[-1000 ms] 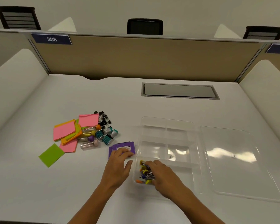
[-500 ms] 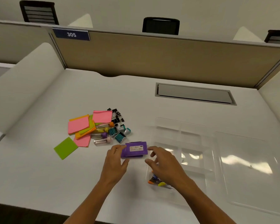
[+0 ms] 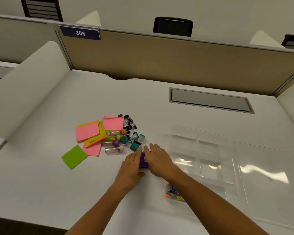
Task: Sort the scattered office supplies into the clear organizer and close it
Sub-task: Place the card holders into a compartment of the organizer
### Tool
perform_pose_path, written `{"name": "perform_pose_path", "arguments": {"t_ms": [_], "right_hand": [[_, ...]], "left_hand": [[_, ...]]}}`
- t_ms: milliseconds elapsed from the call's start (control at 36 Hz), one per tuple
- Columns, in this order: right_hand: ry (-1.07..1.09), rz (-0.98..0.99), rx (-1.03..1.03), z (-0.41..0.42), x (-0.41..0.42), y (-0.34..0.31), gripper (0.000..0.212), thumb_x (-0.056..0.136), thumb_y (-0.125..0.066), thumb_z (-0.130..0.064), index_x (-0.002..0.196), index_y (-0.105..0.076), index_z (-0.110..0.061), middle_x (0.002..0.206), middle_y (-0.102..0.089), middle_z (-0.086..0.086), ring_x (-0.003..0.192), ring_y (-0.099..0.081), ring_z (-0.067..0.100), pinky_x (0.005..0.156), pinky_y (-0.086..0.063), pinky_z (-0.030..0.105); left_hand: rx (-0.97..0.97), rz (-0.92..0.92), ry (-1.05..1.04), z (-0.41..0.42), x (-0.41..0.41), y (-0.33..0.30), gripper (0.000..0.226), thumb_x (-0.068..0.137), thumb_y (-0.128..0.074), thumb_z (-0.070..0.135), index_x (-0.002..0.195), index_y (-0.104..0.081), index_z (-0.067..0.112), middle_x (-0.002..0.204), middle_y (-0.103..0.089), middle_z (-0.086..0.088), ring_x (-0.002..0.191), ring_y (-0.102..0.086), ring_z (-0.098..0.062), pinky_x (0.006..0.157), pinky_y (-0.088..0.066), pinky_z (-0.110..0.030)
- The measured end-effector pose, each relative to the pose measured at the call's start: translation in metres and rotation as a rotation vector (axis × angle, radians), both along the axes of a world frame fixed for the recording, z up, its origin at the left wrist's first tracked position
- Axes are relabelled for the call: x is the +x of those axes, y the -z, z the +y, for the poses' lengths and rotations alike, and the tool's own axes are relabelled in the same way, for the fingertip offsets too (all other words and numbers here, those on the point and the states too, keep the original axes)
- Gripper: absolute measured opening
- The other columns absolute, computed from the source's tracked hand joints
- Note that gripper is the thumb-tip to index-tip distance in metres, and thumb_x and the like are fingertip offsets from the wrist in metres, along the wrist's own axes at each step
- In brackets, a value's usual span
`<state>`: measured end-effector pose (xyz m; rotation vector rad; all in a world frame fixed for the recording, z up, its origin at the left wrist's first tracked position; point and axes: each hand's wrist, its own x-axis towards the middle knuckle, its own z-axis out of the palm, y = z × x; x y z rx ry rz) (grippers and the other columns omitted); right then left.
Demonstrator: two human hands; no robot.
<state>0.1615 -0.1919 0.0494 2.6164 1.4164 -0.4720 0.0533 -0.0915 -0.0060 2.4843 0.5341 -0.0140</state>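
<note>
Worktop: flat white desk surface (image 3: 41, 184), matte, with a scalloped notch at its far edge.
Cable hatch: grey rectangular metal flap (image 3: 210, 100) set flush into the worktop, far right.
Partition: tan fabric divider panel (image 3: 159, 60) along the far edge, bearing a dark blue plate marked 305 (image 3: 80, 33); white curved side screens on both flanks.
Room: pale wall behind; black office chair backs (image 3: 173, 26) show above the partition.
Organizer: clear plastic compartment tray (image 3: 200, 150) on the right, its nearest cell holding small coloured pins (image 3: 172, 195); clear flat lid (image 3: 265, 175) lies open just beside it.
Loose supplies: pink, orange and green sticky-note pads (image 3: 87, 131), one green pad (image 3: 74, 156) apart; clear tubes with coloured caps (image 3: 114, 149); black and teal binder clips (image 3: 131, 133).
Purple box: small purple plastic case (image 3: 143, 160), left of the organizer.
Left hand: (image 3: 131, 164) fingers curled against the box's left side.
Right hand: (image 3: 157, 158) fingers extended, lying over the box's right side.
</note>
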Motion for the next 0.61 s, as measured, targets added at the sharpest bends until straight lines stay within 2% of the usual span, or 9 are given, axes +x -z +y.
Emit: {"name": "perform_pose_path", "arguments": {"t_ms": [111,250,361,500,556,611], "right_hand": [[0.019,-0.004,0.003,0.001,0.000,0.001,0.076,0.086,-0.073,-0.026,0.147,-0.031,-0.008,0.134,-0.053,0.017,0.119,-0.052,0.033,0.094,-0.047,0.041],[0.025,0.021,0.012,0.000,0.002,-0.002,0.058,0.087,-0.072,-0.029,0.134,-0.044,-0.011,0.127,-0.056,0.015,0.112,-0.055,0.030,0.089,-0.048,0.038],[0.070,0.088,0.070,-0.007,0.006,-0.005,0.067,0.086,-0.073,-0.033,0.141,-0.039,-0.014,0.135,-0.051,0.012,0.120,-0.051,0.028,0.092,-0.049,0.037],[0.177,0.293,0.336,-0.014,0.013,-0.018,0.082,0.083,-0.075,-0.032,0.150,-0.029,-0.018,0.140,-0.047,0.009,0.123,-0.048,0.025,0.096,-0.051,0.038],[0.236,0.377,0.467,-0.018,0.017,-0.024,0.086,0.084,-0.075,-0.031,0.153,-0.024,-0.024,0.141,-0.046,0.006,0.124,-0.049,0.021,0.094,-0.052,0.033],[0.323,0.523,0.614,-0.025,0.021,-0.033,0.091,0.083,-0.077,-0.033,0.154,-0.021,-0.034,0.137,-0.048,-0.002,0.118,-0.052,0.014,0.084,-0.053,0.021]], "left_hand": [[-0.066,0.004,-0.017,0.000,0.002,0.001,0.092,0.082,-0.076,0.025,0.153,-0.017,0.019,0.154,-0.034,-0.003,0.139,-0.035,-0.019,0.112,-0.033,-0.030],[-0.078,0.002,-0.013,0.002,0.003,0.002,0.089,0.083,-0.075,0.020,0.152,-0.020,0.020,0.152,-0.033,-0.004,0.137,-0.035,-0.020,0.110,-0.039,-0.031],[-0.063,-0.019,-0.028,0.006,0.003,0.003,0.091,0.079,-0.078,0.026,0.152,-0.022,0.021,0.147,-0.038,-0.004,0.133,-0.037,-0.021,0.108,-0.038,-0.032],[-0.058,0.018,-0.016,0.010,0.003,0.005,0.093,0.077,-0.078,0.042,0.149,-0.022,0.024,0.141,-0.047,0.000,0.124,-0.042,-0.015,0.104,-0.043,-0.031],[-0.034,0.052,-0.014,0.012,0.002,0.005,0.096,0.075,-0.078,0.044,0.149,-0.022,0.023,0.141,-0.044,-0.002,0.126,-0.039,-0.016,0.101,-0.045,-0.032],[0.014,0.088,0.016,0.012,-0.001,0.007,0.089,0.076,-0.075,0.047,0.148,-0.026,0.026,0.141,-0.041,-0.002,0.126,-0.037,-0.016,0.098,-0.045,-0.030]]}}
